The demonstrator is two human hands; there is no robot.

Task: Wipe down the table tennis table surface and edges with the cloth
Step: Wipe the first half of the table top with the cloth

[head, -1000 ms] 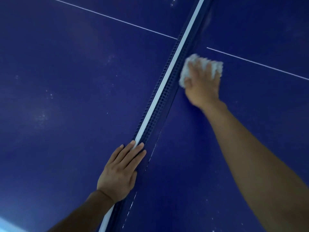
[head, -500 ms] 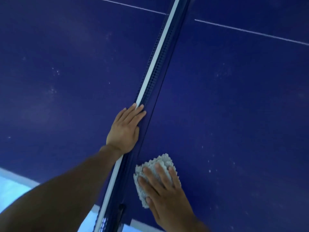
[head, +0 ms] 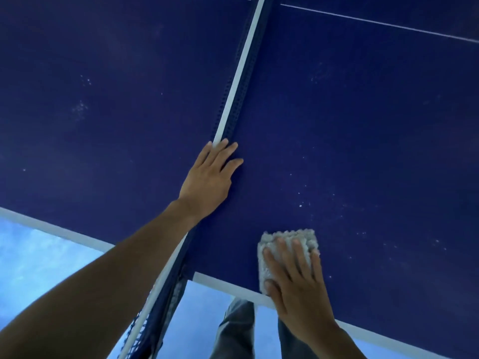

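Note:
The dark blue table tennis table fills most of the head view, speckled with pale dust. A folded white-grey cloth lies on its right half, close to the white near edge. My right hand presses flat on the cloth with straight, spread fingers, the palm over the white edge line. My left hand rests with straight fingers on the top of the net, which runs from the lower left to the top centre.
Beyond the near table edge lies a pale blue floor. My legs in grey trousers stand just below the edge, right of the net's end. A thin white centre line crosses the far right half.
My right hand has dragged the cloth from the far net area back to the near edge. The view has shifted back, so the table edge, floor and my legs now show.

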